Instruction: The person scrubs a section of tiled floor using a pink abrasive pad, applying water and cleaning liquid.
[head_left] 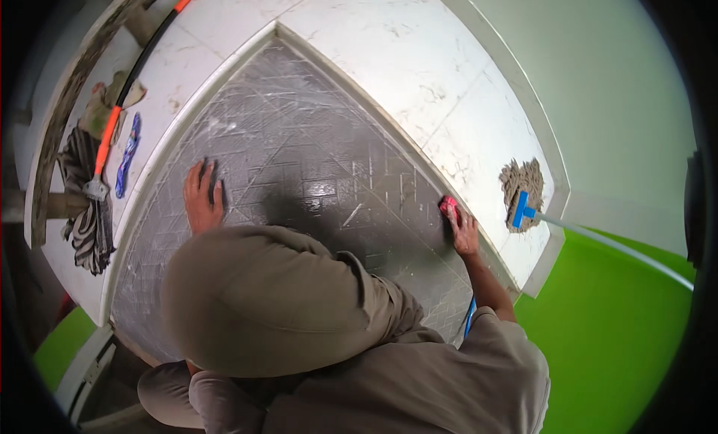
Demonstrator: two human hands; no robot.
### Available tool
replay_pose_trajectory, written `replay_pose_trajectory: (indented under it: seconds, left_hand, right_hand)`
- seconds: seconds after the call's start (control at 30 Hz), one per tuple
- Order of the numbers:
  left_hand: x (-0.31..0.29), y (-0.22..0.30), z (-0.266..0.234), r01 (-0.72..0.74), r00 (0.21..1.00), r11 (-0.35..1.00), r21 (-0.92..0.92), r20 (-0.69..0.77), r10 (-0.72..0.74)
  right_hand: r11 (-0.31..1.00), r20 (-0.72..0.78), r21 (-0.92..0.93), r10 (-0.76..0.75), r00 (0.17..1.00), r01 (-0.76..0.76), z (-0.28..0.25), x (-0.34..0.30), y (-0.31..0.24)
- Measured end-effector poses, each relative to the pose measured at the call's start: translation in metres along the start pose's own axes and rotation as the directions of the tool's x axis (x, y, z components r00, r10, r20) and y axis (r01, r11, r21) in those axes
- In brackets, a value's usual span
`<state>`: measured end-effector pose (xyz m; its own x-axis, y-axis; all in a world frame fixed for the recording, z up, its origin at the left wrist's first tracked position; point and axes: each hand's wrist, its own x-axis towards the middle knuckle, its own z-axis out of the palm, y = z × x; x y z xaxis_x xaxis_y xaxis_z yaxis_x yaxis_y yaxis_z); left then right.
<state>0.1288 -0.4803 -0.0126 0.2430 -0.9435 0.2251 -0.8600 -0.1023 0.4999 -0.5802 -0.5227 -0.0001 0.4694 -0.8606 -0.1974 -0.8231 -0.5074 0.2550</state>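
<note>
- I have the left hand (202, 196) palm down toward the floor, fingers stretched out side by side and thumb apart, with nothing in its grasp; I can't tell how hard it presses.
- The right hand (465, 232) has its fingers curled over a small red object (449, 206), right beside the low border on that side; I can't make out the object's exact kind.
- Both hands are at the grey tiled floor (299, 146), which shines wet and carries a pattern of block-like grooves, with whitish streaks toward its far corner.
- Between and below the hands I see a rounded bulk of brown-grey clothing (262, 307), which covers the nearer floor; a slim blue thing (470, 316) shows beside the right forearm.
- A raised pale border (127, 232) edges the floor, meeting in a point at the far end, with white marbled tiles (419, 60) outside it.
- To my right, a stringy beige mop (520, 178) with a blue clamp lies on those tiles, its pale pole reaching over a bright green surface (613, 329).
- To my left, an orange-and-black pole (108, 139) joins dark mop strands (90, 236), near a crumpled rag (105, 109) and a shiny blue strip (129, 154).
</note>
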Motion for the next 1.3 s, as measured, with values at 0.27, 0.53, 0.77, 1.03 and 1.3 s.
replay_pose_trajectory:
  seconds: [0.27, 0.53, 0.77, 1.03, 1.3]
  left_hand:
    - [0.029, 0.042, 0.016, -0.120, 0.989, 0.992, -0.033, 0.079, 0.122]
    - [0.040, 0.054, 0.020, -0.110, 0.989, 0.991, -0.078, 0.094, 0.117]
    - [0.022, 0.006, -0.013, 0.015, 0.988, 0.992, -0.129, -0.151, -0.034]
    - [0.018, 0.016, 0.017, 0.013, 0.990, 0.980, -0.197, -0.137, -0.041]
    - [0.027, 0.003, -0.036, 0.141, 0.931, 0.963, -0.228, -0.299, -0.207]
  right_hand:
    - [0.974, -0.151, 0.066, -0.205, 0.967, 0.217, -0.087, 0.240, -0.124]
    - [0.935, -0.480, 0.177, -0.192, 0.856, 0.309, -0.152, 0.445, -0.231]
    - [0.812, -0.187, 0.582, 0.068, 0.980, 0.055, -0.092, 0.232, -0.151]
    - [0.495, -0.118, 0.767, 0.734, 0.669, -0.407, 0.024, 0.026, -0.149]
    - [0.696, -0.162, 0.707, 0.331, 0.930, -0.125, -0.142, 0.314, -0.310]
